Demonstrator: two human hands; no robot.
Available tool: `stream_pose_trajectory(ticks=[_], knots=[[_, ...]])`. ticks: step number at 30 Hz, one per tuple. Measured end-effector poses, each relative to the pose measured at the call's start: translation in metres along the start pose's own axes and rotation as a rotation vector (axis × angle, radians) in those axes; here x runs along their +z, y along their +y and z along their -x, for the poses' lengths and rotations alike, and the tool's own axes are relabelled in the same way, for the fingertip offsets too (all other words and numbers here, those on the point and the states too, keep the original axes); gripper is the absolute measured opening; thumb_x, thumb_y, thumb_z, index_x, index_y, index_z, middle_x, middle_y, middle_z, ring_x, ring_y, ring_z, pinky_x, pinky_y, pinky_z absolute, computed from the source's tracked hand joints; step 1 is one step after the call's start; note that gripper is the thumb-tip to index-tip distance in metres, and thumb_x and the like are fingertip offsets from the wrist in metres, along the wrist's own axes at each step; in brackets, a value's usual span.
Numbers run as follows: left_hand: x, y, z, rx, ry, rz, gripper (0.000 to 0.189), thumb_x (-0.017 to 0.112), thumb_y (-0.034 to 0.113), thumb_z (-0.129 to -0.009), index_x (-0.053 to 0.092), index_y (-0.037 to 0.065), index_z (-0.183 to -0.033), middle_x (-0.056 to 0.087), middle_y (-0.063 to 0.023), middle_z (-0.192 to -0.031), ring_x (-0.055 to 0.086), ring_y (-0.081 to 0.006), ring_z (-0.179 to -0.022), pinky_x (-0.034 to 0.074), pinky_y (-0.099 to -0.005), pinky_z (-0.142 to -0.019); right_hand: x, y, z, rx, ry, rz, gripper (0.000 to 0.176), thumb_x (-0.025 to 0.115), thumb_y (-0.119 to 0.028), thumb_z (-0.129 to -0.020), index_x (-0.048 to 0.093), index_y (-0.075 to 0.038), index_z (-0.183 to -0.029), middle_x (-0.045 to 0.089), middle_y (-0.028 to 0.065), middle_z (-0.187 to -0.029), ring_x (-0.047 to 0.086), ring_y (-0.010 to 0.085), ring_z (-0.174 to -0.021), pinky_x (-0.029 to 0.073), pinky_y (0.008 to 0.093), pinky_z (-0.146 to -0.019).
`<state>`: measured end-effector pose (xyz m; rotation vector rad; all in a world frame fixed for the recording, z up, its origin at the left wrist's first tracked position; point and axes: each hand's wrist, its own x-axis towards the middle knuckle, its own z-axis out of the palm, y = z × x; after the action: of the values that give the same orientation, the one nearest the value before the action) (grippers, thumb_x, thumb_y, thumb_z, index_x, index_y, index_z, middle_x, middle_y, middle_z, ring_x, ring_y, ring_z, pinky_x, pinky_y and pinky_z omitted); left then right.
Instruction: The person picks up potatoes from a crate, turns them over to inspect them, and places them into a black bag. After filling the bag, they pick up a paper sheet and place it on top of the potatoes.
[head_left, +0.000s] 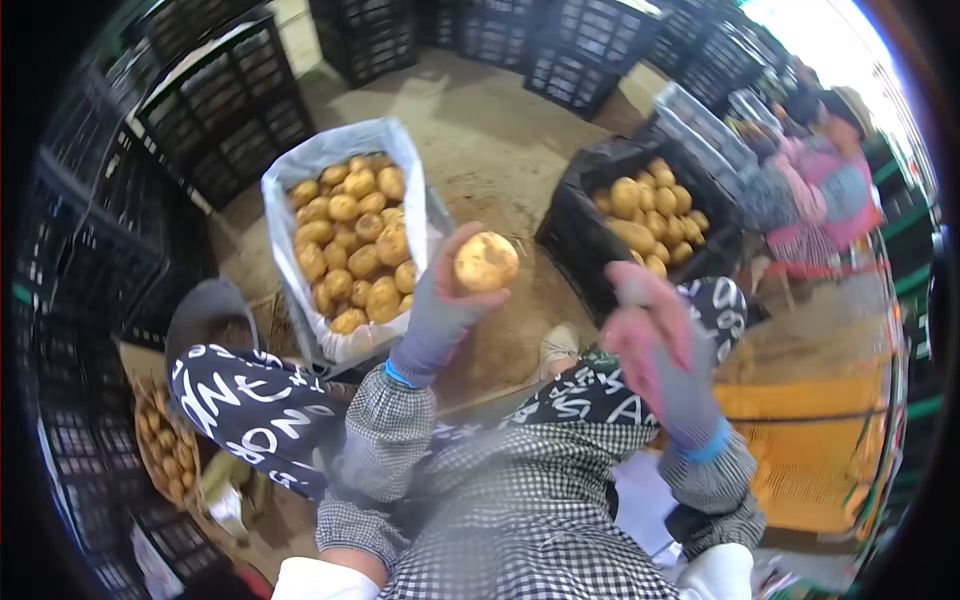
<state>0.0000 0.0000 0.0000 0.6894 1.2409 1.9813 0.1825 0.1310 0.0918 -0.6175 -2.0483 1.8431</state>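
Note:
My left hand [437, 318], in a grey and pink glove, is closed around a potato [486, 262] held up in front of me. The potato is pale yellow with a brown patch near its top. My right hand [662, 350], gloved the same way, is raised over my right knee, its fingers apart and somewhat blurred; nothing shows in it. Past my left hand stands a crate with a white liner [283, 190], full of potatoes [343, 207]. Beyond my right hand is a crate with a black liner [572, 205], also holding potatoes [655, 205].
Stacked black crates [225, 110] line the left and back. A dark bucket [212, 305] stands beside my left knee, with a sack of potatoes [165, 440] below it. Another person [820, 190] sits at the right, near an orange mesh stack [810, 450].

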Motion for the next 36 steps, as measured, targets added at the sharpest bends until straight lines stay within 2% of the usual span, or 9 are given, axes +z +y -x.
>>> stream_pose_trajectory(ticks=[2, 5, 9, 14, 17, 27, 29, 32, 36], knots=[[0.019, 0.0, 0.011, 0.1, 0.02, -0.056, 0.078, 0.071, -0.009, -0.078, 0.034, 0.001, -0.146, 0.045, -0.0087, -0.138, 0.048, -0.0158, -0.125, 0.041, -0.0292, -0.106, -0.008, 0.004, -0.019, 0.045, -0.122, -0.016, 0.04, 0.051, -0.006, -0.096, 0.052, -0.003, -0.136, 0.061, -0.0016, -0.085, 0.048, 0.0014, -0.064, 0.039, 0.0178, -0.052], [-0.055, -0.016, -0.003, 0.059, 0.094, 0.031, 0.082, 0.072, -0.014, -0.073, 0.038, 0.004, -0.145, 0.045, -0.0075, -0.138, 0.049, -0.0179, -0.125, 0.043, -0.0311, -0.104, 0.056, 0.057, -0.111, 0.189, -0.311, -0.097, 0.042, 0.049, -0.013, -0.101, 0.047, -0.002, -0.141, 0.059, 0.0015, -0.08, 0.046, 0.0028, -0.056, 0.035, 0.0173, -0.048], [-0.09, -0.037, -0.009, 0.067, 0.192, -0.221, 0.079, 0.075, -0.005, -0.072, 0.042, 0.002, -0.143, 0.046, -0.0098, -0.142, 0.045, -0.0195, -0.131, 0.037, -0.0326, -0.11, 0.08, 0.089, -0.154, 0.104, -0.458, -0.017, 0.045, 0.052, -0.014, -0.1, 0.045, -0.004, -0.143, 0.059, -0.0006, -0.083, 0.048, 0.0022, -0.063, 0.037, 0.0165, -0.054], [-0.101, -0.051, -0.014, -0.043, 0.272, -0.258, 0.079, 0.077, -0.001, -0.07, 0.045, 0.005, -0.141, 0.049, -0.0097, -0.139, 0.046, -0.02, -0.13, 0.037, -0.0322, -0.11, 0.083, 0.146, -0.181, -0.154, -0.479, -0.193, 0.045, 0.052, -0.01, -0.098, 0.047, -0.004, -0.142, 0.062, 0.0017, -0.098, 0.048, 0.0035, -0.068, 0.039, 0.0179, -0.059], [-0.1, -0.056, -0.022, -0.103, 0.283, -0.227, 0.078, 0.078, 0.0, -0.07, 0.045, 0.005, -0.14, 0.05, -0.0098, -0.136, 0.047, -0.0196, -0.129, 0.037, -0.0321, -0.109, 0.084, 0.13, -0.183, 0.158, -0.431, -0.249, 0.044, 0.053, -0.002, -0.094, 0.051, 0.002, -0.138, 0.059, -0.0029, -0.098, 0.049, 0.0039, -0.077, 0.043, 0.0185, -0.069], [-0.103, -0.073, -0.028, -0.162, 0.301, -0.274, 0.08, 0.08, -0.002, -0.068, 0.045, 0.002, -0.14, 0.05, -0.0101, -0.137, 0.046, -0.0193, -0.13, 0.036, -0.0323, -0.11, 0.083, 0.151, -0.187, 0.18, -0.449, -0.072, 0.04, 0.056, -0.004, -0.095, 0.055, -0.001, -0.135, 0.062, -0.0022, -0.1, 0.047, 0.0017, -0.074, 0.042, 0.0176, -0.064], [-0.103, -0.068, -0.027, -0.233, 0.278, -0.27, 0.08, 0.073, -0.011, -0.071, 0.041, 0.001, -0.143, 0.046, -0.0094, -0.139, 0.053, -0.0136, -0.114, 0.046, -0.0273, -0.094, 0.082, 0.147, -0.187, 0.189, -0.472, -0.026, 0.04, 0.056, -0.004, -0.096, 0.054, 0.0, -0.136, 0.064, -0.0012, -0.102, 0.048, 0.0027, -0.073, 0.043, 0.0184, -0.065], [-0.104, -0.074, -0.029, -0.202, 0.28, -0.237, 0.081, 0.077, -0.005, -0.07, 0.042, 0.001, -0.142, 0.048, -0.01, -0.138, 0.049, -0.0168, -0.122, 0.04, -0.0301, -0.103, 0.084, 0.156, -0.18, 0.133, -0.587, 0.143, 0.04, 0.055, -0.004, -0.096, 0.054, -0.001, -0.136, 0.066, 0.0022, -0.113, 0.052, 0.0047, -0.076, 0.046, 0.0201, -0.067], [-0.098, -0.069, -0.031, -0.242, 0.305, -0.197, 0.081, 0.08, 0.0, -0.069, 0.043, 0.001, -0.141, 0.05, -0.0111, -0.138, 0.045, -0.02, -0.131, 0.034, -0.0334, -0.112, 0.084, 0.158, -0.183, 0.162, -0.437, -0.127, 0.04, 0.056, -0.004, -0.095, 0.054, 0.0, -0.135, 0.062, 0.0058, -0.126, 0.056, 0.0067, -0.086, 0.049, 0.0216, -0.072]])
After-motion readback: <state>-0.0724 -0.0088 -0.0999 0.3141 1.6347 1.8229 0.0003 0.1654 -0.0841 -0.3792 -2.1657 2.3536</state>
